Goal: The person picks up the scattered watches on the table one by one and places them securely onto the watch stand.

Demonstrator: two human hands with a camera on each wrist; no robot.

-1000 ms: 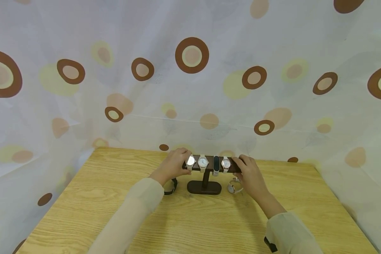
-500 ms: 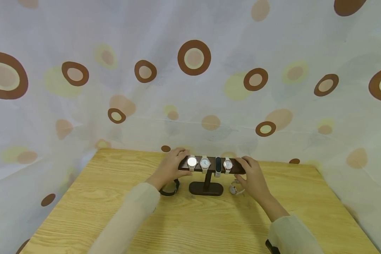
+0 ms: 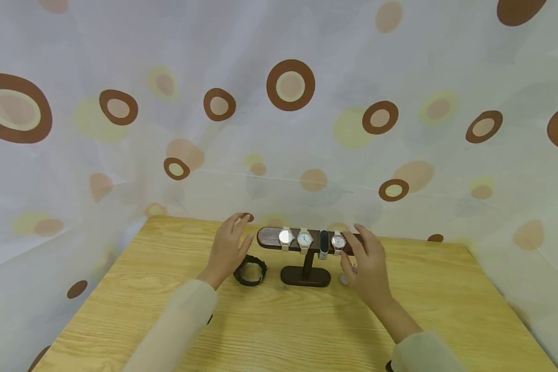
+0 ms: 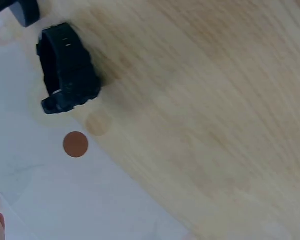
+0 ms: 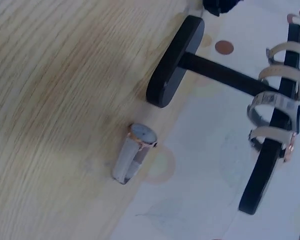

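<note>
Now the watch stand (image 3: 308,263) rises toward the back of the wooden table (image 3: 269,330), likely stiff, smooth, fairly light, its watches (image 3: 304,238) scratchable: best gripped at the bar (image 3: 268,237) ends. Left hand (image 3: 227,250) hovers beside, fingers parted, holding nothing; right hand (image 3: 371,271), fingers apart, overlaps the bar, touch uncertain.

left end of the bar (image 3: 316,241) — accessible, gap to the left hand (image 3: 226,249). right end — right hand (image 3: 368,264) in the way. under the bar the post (image 3: 308,260) divides the opening; a black watch (image 4: 72,65) and a pale watch (image 5: 126,162) flank the base (image 3: 305,276). patterned cloth (image 3: 335,67) closes the rear. near surface (image 3: 288,325): room to pass between the sleeves (image 3: 173,320).
</note>
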